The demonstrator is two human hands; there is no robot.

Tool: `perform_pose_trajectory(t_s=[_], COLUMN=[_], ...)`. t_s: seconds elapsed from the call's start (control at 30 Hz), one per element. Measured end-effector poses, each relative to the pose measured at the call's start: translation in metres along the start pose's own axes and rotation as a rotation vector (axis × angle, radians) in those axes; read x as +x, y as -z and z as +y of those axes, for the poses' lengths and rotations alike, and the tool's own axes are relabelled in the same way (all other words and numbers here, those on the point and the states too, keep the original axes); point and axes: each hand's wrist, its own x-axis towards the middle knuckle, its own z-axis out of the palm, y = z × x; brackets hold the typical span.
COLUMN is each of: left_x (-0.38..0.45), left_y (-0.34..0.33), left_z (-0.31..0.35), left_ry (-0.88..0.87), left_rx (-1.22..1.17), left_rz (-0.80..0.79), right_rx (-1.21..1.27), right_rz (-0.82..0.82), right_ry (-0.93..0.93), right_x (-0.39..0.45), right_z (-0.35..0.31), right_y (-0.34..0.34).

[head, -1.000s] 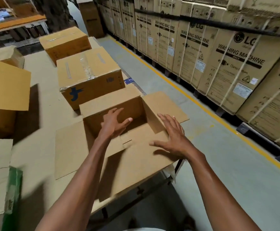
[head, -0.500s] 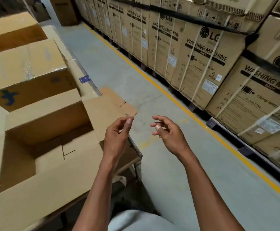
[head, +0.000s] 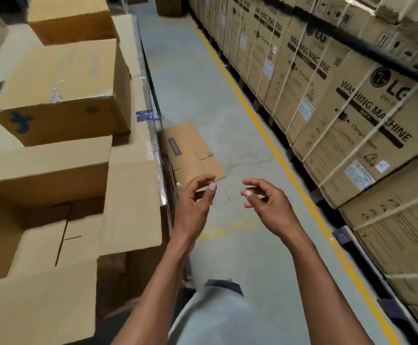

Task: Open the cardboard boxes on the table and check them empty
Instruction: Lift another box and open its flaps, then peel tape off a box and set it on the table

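Left hand (head: 195, 204): centre of frame, over the floor, just off the tabletop (head: 138, 103) edge; fingers loosely curled, holding nothing.

Right hand (head: 267, 202): just right of the left hand, apart from it; fingers loosely curled, holding nothing.

Open box (head: 46, 220): lower left of frame, on the tabletop, all flaps folded out; the visible inside shows only bare cardboard bottom. Judged opened and checked empty.

Taped box (head: 61, 93): left of frame, above the open box and just beside it; top sealed with clear tape, blue mark on its front face. Judged next in line.

Third box (head: 71, 18): upper left, closed, beyond the taped box.

Flat cardboard (head: 190, 150): on the floor, centre, beside the tabletop edge.

Washing-machine cartons (head: 352, 115): right of frame, strapped, in a stacked row; not on the tabletop, so judged no part of the task.

Step in hand: between boxes. Next move calls for both hands to reach up-left to the taped box and break the tape seam.
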Motion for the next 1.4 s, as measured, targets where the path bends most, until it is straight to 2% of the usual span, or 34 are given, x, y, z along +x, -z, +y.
perform_pose_trajectory(t_s=[0.17, 0.27, 0.37, 0.7, 0.9, 1.07, 1.23, 1.4], left_x=[0.056, 0.083, 0.114, 0.23, 0.279, 0.317, 0.368, 0.413], left_y=[-0.036, -0.046, -0.048, -0.049, -0.029, 0.0, 0.064, 0.126], left_z=[0.012, 0.026, 0.034, 0.039, 0.054, 0.053, 0.044, 0.046], left_ry=[0.022, 0.025, 0.033, 0.111, 0.09, 0.05, 0.016, -0.011], left_rx=[-0.024, -0.019, -0.016, -0.14, -0.214, -0.298, -0.315, -0.279], left_rz=[0.117, 0.157, 0.213, 0.718, 1.042, 1.17, 1.304, 1.422], right_rx=[0.061, 0.146, 0.169, 0.107, 0.08, 0.082, 0.055, -0.09], right_rz=[-0.111, -0.132, -0.224, -0.59, -0.77, -0.876, -0.966, -1.027], right_ry=[0.03, 0.005, 0.001, 0.05, 0.079, 0.089, 0.137, 0.396], right_x=[0.075, 0.119, 0.168, 0.359, 0.448, 0.502, 0.55, 0.595], right_z=[-0.012, -0.02, -0.027, -0.074, -0.122, -0.157, -0.193, -0.243], right_y=[0.024, 0.025, 0.019, -0.02, -0.056, -0.107, -0.179, -0.242])
